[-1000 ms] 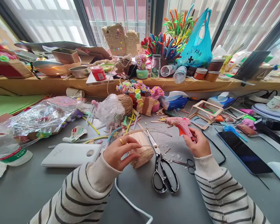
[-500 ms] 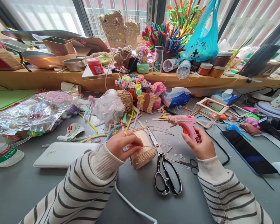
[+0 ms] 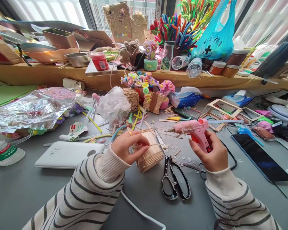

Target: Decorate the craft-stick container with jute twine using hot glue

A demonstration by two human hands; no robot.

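A small holder made of wooden craft sticks (image 3: 150, 156), its near end wound with jute twine, lies on its side on the grey table. My left hand (image 3: 127, 147) rests over its left side, thumb and forefinger pinched on a loose strand of twine (image 3: 156, 145) stretching rightward. In my right hand (image 3: 214, 155) is a pink hot glue gun (image 3: 194, 129), nozzle pointing left and apart from the holder, a clear glue stick (image 3: 227, 121) jutting from its back. Large black-handled scissors (image 3: 174, 179) lie between my hands. Smaller scissors (image 3: 201, 169) lie beneath my right hand.
A white power bank (image 3: 67, 155) lies left of my left arm. On the right are a phone (image 3: 261, 156) and a wooden stick frame (image 3: 220, 111). A twine ball (image 3: 132, 99) and fuzzy flowers (image 3: 144, 81) stand behind. A white cable (image 3: 141, 209) crosses the front.
My right hand has brought the glue gun slightly nearer to me, and its glue stick shows more plainly. The left hand keeps its pinch on the twine. The view has shifted a little.
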